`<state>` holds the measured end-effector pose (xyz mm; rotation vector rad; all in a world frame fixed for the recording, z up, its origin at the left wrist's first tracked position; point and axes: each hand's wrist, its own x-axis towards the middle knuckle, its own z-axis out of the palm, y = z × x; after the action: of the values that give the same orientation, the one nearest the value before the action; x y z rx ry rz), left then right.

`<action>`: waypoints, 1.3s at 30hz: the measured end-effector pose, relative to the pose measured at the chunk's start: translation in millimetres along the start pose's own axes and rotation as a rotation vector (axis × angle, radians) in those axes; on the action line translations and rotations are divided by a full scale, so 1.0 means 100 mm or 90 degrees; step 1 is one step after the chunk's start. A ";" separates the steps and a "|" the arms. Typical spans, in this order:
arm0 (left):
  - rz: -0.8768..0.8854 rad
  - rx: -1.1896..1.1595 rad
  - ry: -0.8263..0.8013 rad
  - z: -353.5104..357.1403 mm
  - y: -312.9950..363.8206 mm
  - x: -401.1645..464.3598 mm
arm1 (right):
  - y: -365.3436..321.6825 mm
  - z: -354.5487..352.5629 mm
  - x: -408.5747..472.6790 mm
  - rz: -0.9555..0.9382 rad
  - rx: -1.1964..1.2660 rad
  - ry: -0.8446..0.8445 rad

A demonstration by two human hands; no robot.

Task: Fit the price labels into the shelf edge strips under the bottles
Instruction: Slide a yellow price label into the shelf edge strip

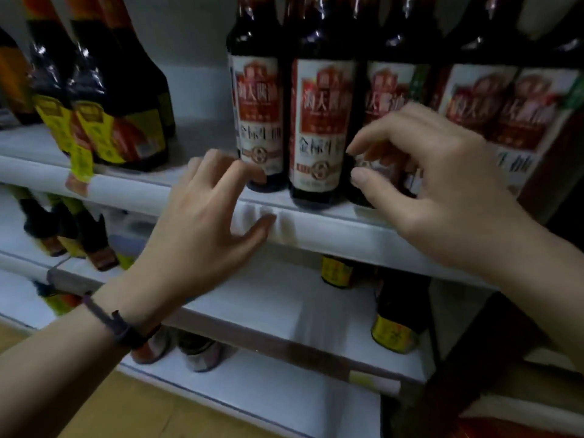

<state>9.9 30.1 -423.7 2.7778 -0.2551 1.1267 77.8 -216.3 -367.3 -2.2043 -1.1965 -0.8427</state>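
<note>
Head view: dim store shelf, rather blurred, both hands up at one shelf edge.
Left hand [202, 213]: fingers spread, thumb tip pressing on front of shelf edge strip [316, 230], other fingers over shelf lip beside leftmost red-label bottle; grip released, nothing held.
Right hand [439, 184]: hovering in front of red-label bottles [319, 128], fingers curled and loose, thumb and forefinger apart; grip looks empty, though blur hides anything thin between fingertips.
Price labels: cannot tell where; pale ridged patch [268, 221] on strip just by left thumb, possibly a label half seated, too blurred to say.
Yellow tag [80, 162]: hanging over strip further left, under yellow-label bottles [104, 121].
Step, as a judgement: pressing or sliding something into strip channel, right hand ready to help.
Risk 1: right fingers very near bottle bases; a push could knock a bottle off the edge, since bottles stand close to shelf lip.
Risk 2: uneven thumb pressure could buckle a label or leave one corner outside the channel.
Risk 3: poor light makes misreading the position likely.
</note>
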 end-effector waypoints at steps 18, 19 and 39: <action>0.071 0.014 0.119 0.63 0.56 -0.33 | 0.39 -0.12 -0.87 0.065 -0.102 0.103; 0.076 0.011 0.119 0.63 0.59 -0.29 | 0.38 -0.12 -0.81 0.068 -0.108 0.078; 0.037 0.069 0.097 0.68 0.49 -0.11 | 0.37 0.00 -0.52 0.135 -0.003 -0.029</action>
<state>37.8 -29.4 -477.3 2.7732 -0.2674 1.3975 87.6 -263.7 -408.8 -2.3147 -0.9590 -0.7122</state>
